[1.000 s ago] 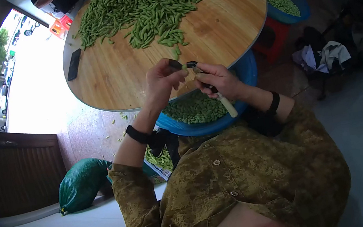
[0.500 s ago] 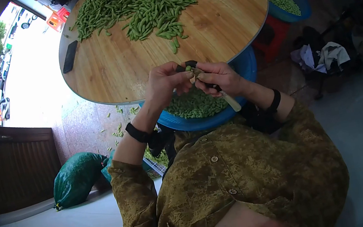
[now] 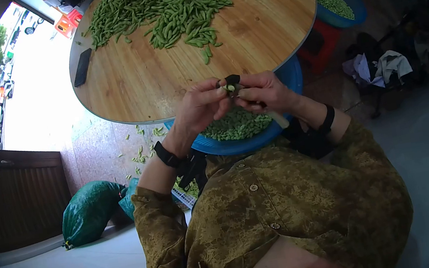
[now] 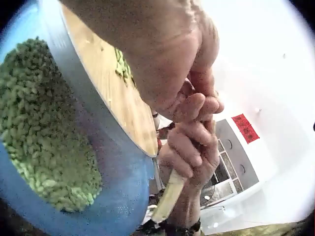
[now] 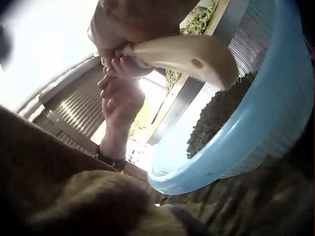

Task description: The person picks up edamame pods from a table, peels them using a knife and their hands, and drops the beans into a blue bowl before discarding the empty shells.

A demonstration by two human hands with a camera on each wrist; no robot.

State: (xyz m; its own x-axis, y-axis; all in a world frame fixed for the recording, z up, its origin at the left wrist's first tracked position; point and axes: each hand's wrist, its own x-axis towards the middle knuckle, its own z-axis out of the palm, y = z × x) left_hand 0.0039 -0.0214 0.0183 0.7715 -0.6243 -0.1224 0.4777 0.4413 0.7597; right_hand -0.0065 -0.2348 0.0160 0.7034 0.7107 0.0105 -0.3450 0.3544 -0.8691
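In the head view, the left hand [image 3: 196,106] pinches a small green pod [image 3: 230,88] between thumb and fingers, black covering on a fingertip. Touching it, the right hand [image 3: 269,92] grips a tool with a pale handle [image 3: 279,119]; its working end is hidden by the fingers. The handle [image 5: 184,55] sticks out of the fist in the right wrist view. Both hands are above the near rim of a blue basin [image 3: 211,146] holding shelled green beans [image 3: 238,126]. A large heap of green pods [image 3: 174,9] lies on the round wooden table [image 3: 129,85].
A black phone [image 3: 83,67] lies at the table's left edge. Another blue basin of beans [image 3: 332,0] stands on a red stool [image 3: 325,45] to the right. Green sacks [image 3: 93,210] and scattered pods [image 3: 140,155] are on the floor at left, beside a white crate [image 3: 183,197].
The hands have come closer together around the pod, and the left wrist has turned slightly. The view shifted a little between the first two frames.
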